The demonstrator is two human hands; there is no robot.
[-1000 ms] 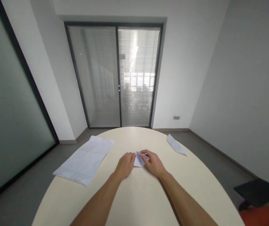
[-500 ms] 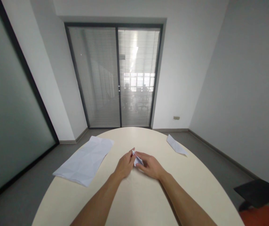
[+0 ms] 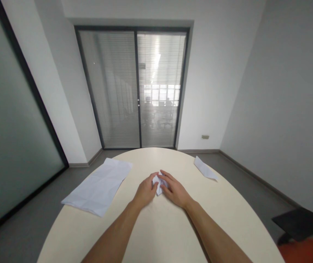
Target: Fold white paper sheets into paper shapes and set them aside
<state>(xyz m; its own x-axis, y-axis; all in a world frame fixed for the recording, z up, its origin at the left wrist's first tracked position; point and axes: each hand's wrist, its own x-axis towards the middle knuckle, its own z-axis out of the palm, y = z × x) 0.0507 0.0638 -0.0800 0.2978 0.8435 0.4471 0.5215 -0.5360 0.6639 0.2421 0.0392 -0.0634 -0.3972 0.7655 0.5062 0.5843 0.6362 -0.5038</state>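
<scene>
A small folded piece of white paper [image 3: 159, 190] is between my hands at the middle of the table. My left hand [image 3: 145, 190] grips its left side, thumb in front and fingers behind. From the right, my right hand [image 3: 175, 191] holds the same paper, its fingers over the top and right edge and its thumb low on the near side. Part of the paper is hidden under the fingers.
Creased white sheets [image 3: 99, 187] lie on the left of the round cream table [image 3: 156, 233]. A folded white paper strip [image 3: 205, 169] rests near the right edge. A dark chair [image 3: 300, 223] with something red stands at lower right.
The fingers of both hands have shifted on the folded paper, and its shape has turned so that a point now faces me. My forearms have stayed about where they were.
</scene>
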